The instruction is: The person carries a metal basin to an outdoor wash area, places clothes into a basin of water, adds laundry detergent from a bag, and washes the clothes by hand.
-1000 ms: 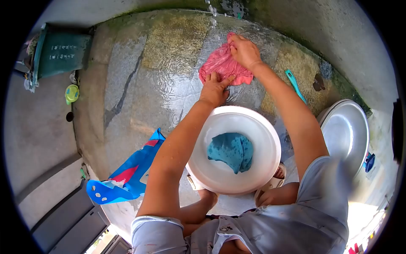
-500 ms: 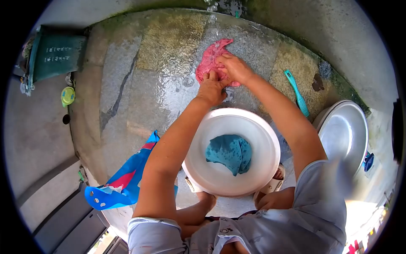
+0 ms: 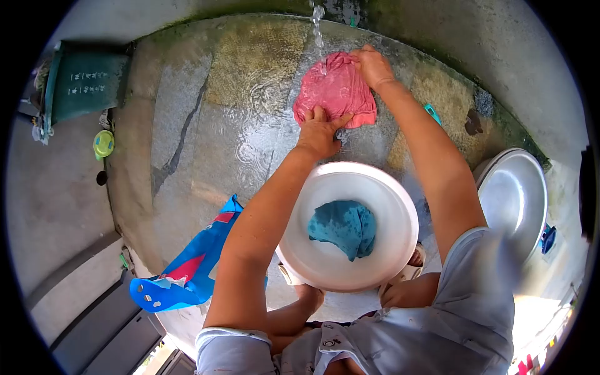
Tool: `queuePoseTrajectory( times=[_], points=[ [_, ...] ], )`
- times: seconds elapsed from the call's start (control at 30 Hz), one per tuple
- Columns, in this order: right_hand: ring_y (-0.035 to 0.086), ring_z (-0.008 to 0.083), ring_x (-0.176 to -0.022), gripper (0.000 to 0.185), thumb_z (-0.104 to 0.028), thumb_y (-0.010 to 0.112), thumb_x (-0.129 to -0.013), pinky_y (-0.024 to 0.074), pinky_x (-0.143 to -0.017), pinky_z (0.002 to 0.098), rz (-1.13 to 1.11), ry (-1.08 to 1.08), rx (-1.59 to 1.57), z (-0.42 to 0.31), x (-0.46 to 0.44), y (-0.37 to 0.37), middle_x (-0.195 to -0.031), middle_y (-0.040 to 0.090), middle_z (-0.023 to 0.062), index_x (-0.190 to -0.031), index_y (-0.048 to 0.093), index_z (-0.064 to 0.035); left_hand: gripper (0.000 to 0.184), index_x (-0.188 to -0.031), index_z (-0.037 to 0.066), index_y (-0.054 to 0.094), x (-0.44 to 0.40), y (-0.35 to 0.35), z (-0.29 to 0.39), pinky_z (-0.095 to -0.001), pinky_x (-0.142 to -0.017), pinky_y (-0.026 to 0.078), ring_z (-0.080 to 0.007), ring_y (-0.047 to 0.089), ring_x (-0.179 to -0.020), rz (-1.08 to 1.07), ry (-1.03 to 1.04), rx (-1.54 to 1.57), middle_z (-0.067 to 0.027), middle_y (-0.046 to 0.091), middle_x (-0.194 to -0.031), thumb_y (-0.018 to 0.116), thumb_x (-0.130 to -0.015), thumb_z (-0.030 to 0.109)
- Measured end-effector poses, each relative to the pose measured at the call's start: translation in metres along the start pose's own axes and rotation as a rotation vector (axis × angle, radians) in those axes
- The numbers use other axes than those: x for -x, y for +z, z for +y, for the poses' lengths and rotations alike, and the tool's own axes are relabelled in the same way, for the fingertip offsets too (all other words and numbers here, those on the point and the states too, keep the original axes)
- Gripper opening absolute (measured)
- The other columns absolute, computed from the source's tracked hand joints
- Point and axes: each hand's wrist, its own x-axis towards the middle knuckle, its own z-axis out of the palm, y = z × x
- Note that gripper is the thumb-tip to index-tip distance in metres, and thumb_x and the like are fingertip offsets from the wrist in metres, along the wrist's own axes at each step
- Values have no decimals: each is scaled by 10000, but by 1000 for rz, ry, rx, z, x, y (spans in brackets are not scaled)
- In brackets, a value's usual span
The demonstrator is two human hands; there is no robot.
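With the pink cloth (image 3: 331, 90) at 12 o'clock from the tub (image 3: 400, 212), the left hand (image 3: 320, 134), fingers apart, presses its 7 o'clock edge, the right hand (image 3: 374, 67) pinches its 1 o'clock corner, and spreading it flat under the water (image 3: 317, 26) should help wet every fold

pink cloth (image 3: 332, 90): wrinkled | floor slabs (image 3: 215, 156): rough stone, wet-glossy | silvery basin (image 3: 515, 197): shiny metal

Wet floor (image 3: 215, 140) bears pink cloth (image 3: 332, 89), blue bag (image 3: 205, 259), probably white basin (image 3: 340, 275).
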Motion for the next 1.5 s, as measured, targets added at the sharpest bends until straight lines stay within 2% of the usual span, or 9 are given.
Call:
queuePoseTrajectory(
  times=[0.07, 0.17, 0.37, 0.6, 0.77, 0.97, 1.1, 1.33, 1.5],
  points=[
    [626, 355, -1025, 247, -87, 658, -802, 516, -898, 435, -97, 4, 123, -16, -5, 2, -1112, 618, 133, -1049, 660, -99, 773, -1447, 379, 454, 0, -1, 1, -441, -1008, 369, -346, 440, -1115, 42, 2, -12, -163, 583, -1133, 749, -738, 296],
    [646, 367, -992, 232, -97, 647, -811, 540, -855, 444, -253, -449, -141, -39, 55, 25, -1121, 628, 146, -1043, 664, -97, 792, -1457, 391, 435, 0, 2, -6, -437, -1000, 375, -351, 439, -1117, 46, 24, 20, -168, 574, -1122, 749, -736, 293],
    [633, 349, -1007, 276, -115, 666, -803, 534, -845, 430, 6, 26, 100, -2, -2, -7, -1112, 626, 125, -1079, 661, -104, 762, -1431, 434, 453, -1, -8, 6, -450, -1037, 407, -420, 423, -1190, -46, -70, 31, -201, 443, -1288, 743, -747, 260],
    [643, 317, -1037, 278, -135, 639, -835, 543, -853, 428, -154, -284, -165, -23, 61, 8, -1114, 614, 85, -1111, 662, -157, 818, -1447, 462, 412, -1, -3, 0, -482, -1001, 407, -426, 424, -1121, -21, -31, 2, -209, 440, -1220, 750, -720, 297],
    [663, 338, -977, 278, -95, 587, -853, 548, -825, 450, 61, 237, 177, 9, -3, -22, -1136, 616, 122, -1118, 656, -144, 817, -1441, 491, 402, 0, -19, 9, -467, -1031, 405, -406, 414, -1185, -94, -109, 11, -164, 396, -1318, 752, -738, 268],
    [670, 326, -958, 287, -111, 569, -866, 558, -800, 448, -179, -441, -94, -26, 60, 20, -1143, 605, 121, -1137, 643, -168, 861, -1447, 506, 380, -7, 6, -4, -486, -992, 411, -418, 422, -1109, 2, -22, -20, -188, 408, -1221, 762, -704, 299],
    [600, 307, -1122, 347, -146, 586, -871, 529, -890, 423, -61, 258, 137, -15, 3, -11, -1219, 581, 24, -1205, 632, -228, 869, -1455, 537, 333, -4, -10, 6, -490, -1058, 384, -422, 403, -1239, -123, -99, 13, -172, 366, -1345, 756, -738, 287],
    [531, 298, -1227, 381, -116, 563, -875, 476, -996, 407, 71, -195, 298, -31, 17, 42, -1372, 550, 27, -1214, 644, -271, 868, -1440, 543, 361, -1, -17, 10, -495, -1037, 400, -420, 405, -1220, -108, -113, 0, -155, 379, -1307, 767, -725, 262],
    [670, 258, -931, 347, -131, 701, -796, 529, -868, 377, -148, 221, -200, -4, 11, -5, -1026, 711, 58, -1138, 691, -192, 501, -1212, 303, 606, 0, 22, -24, -441, -901, 482, -370, 518, -1025, 290, 109, 63, -127, 545, -1062, 723, -753, 140]
  ],
)
